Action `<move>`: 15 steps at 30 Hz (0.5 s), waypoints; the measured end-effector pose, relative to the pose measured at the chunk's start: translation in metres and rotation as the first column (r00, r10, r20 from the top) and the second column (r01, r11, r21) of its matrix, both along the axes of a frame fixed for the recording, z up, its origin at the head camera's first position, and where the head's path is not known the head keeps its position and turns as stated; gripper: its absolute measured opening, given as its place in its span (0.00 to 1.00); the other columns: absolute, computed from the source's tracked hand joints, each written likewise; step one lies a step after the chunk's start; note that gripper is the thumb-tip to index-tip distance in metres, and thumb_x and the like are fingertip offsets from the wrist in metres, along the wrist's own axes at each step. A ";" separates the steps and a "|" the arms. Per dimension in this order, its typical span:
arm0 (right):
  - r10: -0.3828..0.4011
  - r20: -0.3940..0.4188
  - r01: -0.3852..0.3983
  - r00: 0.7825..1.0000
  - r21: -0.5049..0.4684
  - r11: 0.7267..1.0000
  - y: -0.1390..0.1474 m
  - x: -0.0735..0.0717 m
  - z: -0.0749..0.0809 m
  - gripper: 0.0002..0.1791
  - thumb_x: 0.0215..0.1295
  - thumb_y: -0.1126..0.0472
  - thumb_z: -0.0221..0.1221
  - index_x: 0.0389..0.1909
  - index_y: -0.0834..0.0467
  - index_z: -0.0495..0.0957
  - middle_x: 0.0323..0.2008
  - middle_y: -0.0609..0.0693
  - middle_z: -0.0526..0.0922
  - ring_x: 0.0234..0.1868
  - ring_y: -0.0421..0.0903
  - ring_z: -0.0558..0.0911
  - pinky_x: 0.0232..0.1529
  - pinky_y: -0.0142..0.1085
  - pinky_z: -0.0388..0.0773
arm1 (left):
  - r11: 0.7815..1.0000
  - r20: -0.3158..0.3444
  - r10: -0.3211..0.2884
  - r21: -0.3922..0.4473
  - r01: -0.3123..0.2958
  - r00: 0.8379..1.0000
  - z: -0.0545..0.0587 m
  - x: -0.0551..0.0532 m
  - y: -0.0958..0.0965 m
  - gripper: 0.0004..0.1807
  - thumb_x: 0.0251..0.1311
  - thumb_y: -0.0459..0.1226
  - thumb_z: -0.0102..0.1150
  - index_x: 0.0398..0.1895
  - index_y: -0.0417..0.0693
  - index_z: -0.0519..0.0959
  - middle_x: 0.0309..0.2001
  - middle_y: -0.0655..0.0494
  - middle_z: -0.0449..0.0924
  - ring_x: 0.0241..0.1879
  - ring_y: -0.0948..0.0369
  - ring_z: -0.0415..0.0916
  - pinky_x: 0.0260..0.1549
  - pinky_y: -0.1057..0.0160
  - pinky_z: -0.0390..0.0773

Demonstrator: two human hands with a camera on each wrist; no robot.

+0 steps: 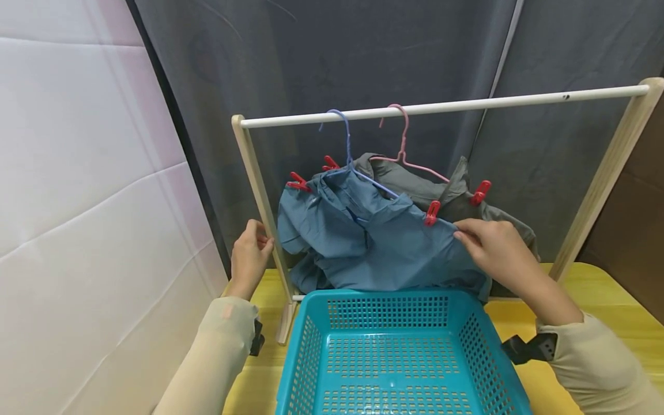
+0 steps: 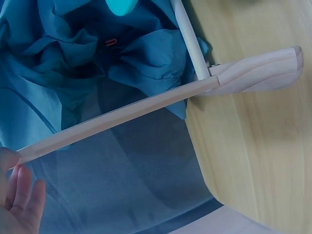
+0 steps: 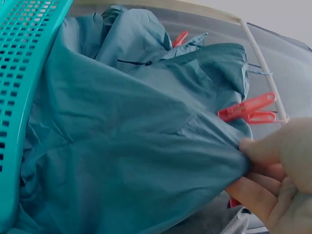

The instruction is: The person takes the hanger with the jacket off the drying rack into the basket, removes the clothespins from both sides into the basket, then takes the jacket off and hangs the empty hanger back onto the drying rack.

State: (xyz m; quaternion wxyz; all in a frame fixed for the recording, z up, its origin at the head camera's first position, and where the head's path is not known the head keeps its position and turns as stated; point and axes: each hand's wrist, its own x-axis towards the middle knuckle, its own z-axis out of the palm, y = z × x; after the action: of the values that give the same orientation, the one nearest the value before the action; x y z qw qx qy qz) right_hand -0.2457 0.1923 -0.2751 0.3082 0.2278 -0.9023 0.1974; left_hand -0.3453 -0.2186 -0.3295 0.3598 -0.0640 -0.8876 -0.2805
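Note:
A blue garment (image 1: pixel 384 248) hangs from a blue hanger (image 1: pixel 349 141) on the white rod, held by red clothespins (image 1: pixel 432 212) at both shoulders. My right hand (image 1: pixel 495 248) pinches the garment's right side between thumb and fingers, drawing the cloth taut; in the right wrist view the pulled fabric (image 3: pixel 146 146) fans out from the fingertips. At the rack's left side, my left hand (image 1: pixel 251 256) pinches the wooden post (image 2: pixel 122 113), which runs between thumb and fingers. Behind the blue garment, a grey garment (image 1: pixel 415 178) hangs on a pink hanger (image 1: pixel 403 138), also with red clothespins, and is partly hidden.
A turquoise plastic basket (image 1: pixel 391 297) stands on the yellow table (image 1: pixel 596 288) before the rack. The rack's white rod (image 1: pixel 482 104) spans above to a right wooden post (image 1: pixel 607 184). A dark curtain (image 1: pixel 363 52) hangs behind, with a white panel (image 1: pixel 93 173) at left.

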 end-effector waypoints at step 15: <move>-0.075 -0.100 0.046 0.992 -0.264 0.963 -0.011 -0.004 -0.006 0.10 0.55 0.73 0.60 0.39 0.69 0.81 0.30 0.61 0.83 0.16 0.44 0.70 0.16 0.28 0.65 | 1.000 -0.024 -0.009 -0.007 0.009 1.000 0.000 0.001 0.000 0.13 0.53 0.29 0.61 0.40 0.41 0.68 0.29 0.45 0.78 0.27 0.52 0.76 0.24 0.54 0.73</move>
State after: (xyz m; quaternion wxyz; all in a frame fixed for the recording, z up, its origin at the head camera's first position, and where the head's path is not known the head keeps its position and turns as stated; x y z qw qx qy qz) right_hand -0.2496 0.1815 -0.2807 0.3904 0.1678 -0.8567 0.2923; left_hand -0.3445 -0.2190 -0.3295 0.3687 -0.0726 -0.8839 -0.2784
